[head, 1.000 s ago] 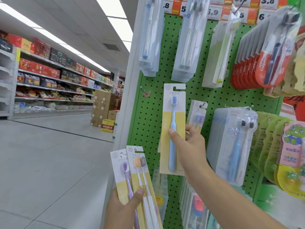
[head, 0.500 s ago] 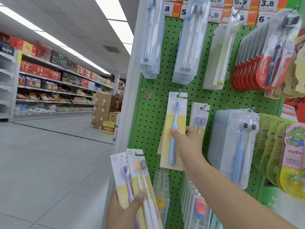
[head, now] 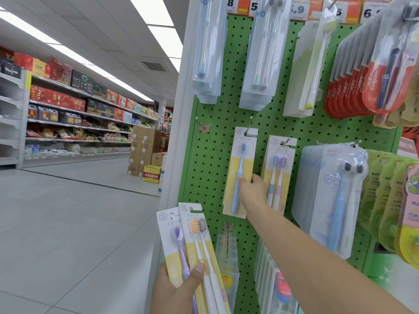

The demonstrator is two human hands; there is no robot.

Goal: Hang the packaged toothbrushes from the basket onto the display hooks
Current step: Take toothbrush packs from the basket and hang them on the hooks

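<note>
Bare pegboard [head: 210, 168] at centre frame, around the empty hook [head: 199, 121], leaves open room left of the blue toothbrush pack [head: 239, 171]. To its right the twin-brush pack [head: 279, 175] hangs just beside it, and clear packs [head: 260, 55] crowd the upper frame. The aisle floor [head: 68, 223] at left lies open.

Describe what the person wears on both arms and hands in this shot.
Nothing is worn. The right hand and the forearm behind it are bare, with no sleeve, glove, watch or ring in view. The left hand is bare too; its wrist is cut off by the frame's bottom edge.
</note>
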